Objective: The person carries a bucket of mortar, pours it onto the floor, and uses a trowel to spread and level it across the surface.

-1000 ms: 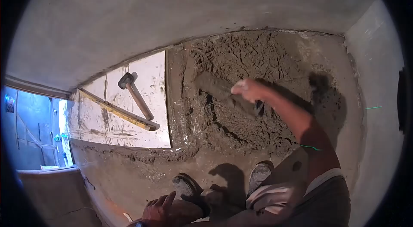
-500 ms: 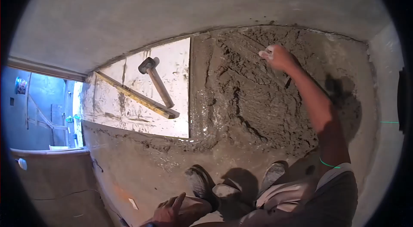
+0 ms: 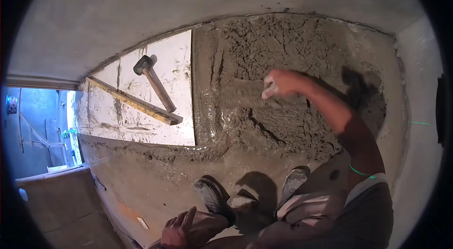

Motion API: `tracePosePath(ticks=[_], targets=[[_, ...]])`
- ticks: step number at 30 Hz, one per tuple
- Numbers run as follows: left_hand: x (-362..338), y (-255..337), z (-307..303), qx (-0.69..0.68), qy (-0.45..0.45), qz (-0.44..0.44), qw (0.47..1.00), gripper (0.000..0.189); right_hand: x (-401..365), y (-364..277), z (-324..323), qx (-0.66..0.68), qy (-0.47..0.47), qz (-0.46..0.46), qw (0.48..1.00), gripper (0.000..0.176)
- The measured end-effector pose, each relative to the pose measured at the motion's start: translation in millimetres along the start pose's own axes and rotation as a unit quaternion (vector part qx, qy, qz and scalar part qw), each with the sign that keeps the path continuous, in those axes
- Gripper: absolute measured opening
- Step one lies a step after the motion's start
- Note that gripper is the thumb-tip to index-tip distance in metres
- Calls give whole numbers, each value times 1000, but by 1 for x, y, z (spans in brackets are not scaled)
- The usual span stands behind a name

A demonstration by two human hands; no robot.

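My right hand (image 3: pixel 278 85) is closed in a fist over the wet mortar bed (image 3: pixel 264 48). It grips a mortar-coated trowel (image 3: pixel 245 94), whose long blade is blurred and lies nearly flat on the mortar; its handle is hidden inside the fist. Beneath the blade the surface looks smoother than the lumpy mortar around it. My left hand (image 3: pixel 177 231) rests on my bent left knee with fingers stretched out and nothing in it.
A white tile (image 3: pixel 174 77) lies left of the mortar, with a rubber mallet (image 3: pixel 155 84) and a yellow spirit level (image 3: pixel 132 102) on it. Walls border the far and right sides. My shoes (image 3: pixel 293 185) stand at the mortar's near edge. A doorway (image 3: pixel 40 126) opens at left.
My right hand has swept the trowel left and nearer to me across the mortar, leaving a flatter band. The view has shifted slightly. My left hand stays at my knee.
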State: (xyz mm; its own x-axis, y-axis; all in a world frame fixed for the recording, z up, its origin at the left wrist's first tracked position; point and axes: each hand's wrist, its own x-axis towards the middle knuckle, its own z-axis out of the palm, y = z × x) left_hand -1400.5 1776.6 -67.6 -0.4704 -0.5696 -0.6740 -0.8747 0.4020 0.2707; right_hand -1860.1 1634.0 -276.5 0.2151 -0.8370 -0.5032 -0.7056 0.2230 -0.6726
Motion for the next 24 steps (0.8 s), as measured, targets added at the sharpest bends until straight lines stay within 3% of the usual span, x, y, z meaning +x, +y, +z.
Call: tracePosePath(ticks=[3, 6, 10, 13, 15, 16, 19, 20, 24], targets=[[7, 8, -11, 14, 20, 58, 998, 73, -28, -9, 18, -24, -64, 21, 997, 49], [12, 8, -18, 40, 55, 84, 994, 69, -51, -7, 49, -49, -71, 2, 996, 51], [27, 0, -22, 78, 43, 118, 989, 71, -94, -3, 80, -50, -47, -19, 997, 50], [35, -6, -24, 147, 117, 211, 959, 70, -140, 5, 99, -111, -24, -17, 993, 38], [38, -11, -24, 179, 168, 264, 933, 69, -178, 29, 113, -188, 66, -14, 980, 44], [39, -13, -24, 193, 195, 286, 918, 68, -194, 38, 117, -189, 64, -3, 980, 44], [38, -22, -23, 234, 278, 342, 866, 67, -236, 64, 127, -318, 143, 92, 933, 49], [50, -28, -21, 231, 275, 349, 865, 67, -237, 92, 139, -370, 227, 15, 901, 46], [70, -24, -18, 199, 225, 345, 889, 68, -209, 102, 109, -359, 299, -2, 884, 41]])
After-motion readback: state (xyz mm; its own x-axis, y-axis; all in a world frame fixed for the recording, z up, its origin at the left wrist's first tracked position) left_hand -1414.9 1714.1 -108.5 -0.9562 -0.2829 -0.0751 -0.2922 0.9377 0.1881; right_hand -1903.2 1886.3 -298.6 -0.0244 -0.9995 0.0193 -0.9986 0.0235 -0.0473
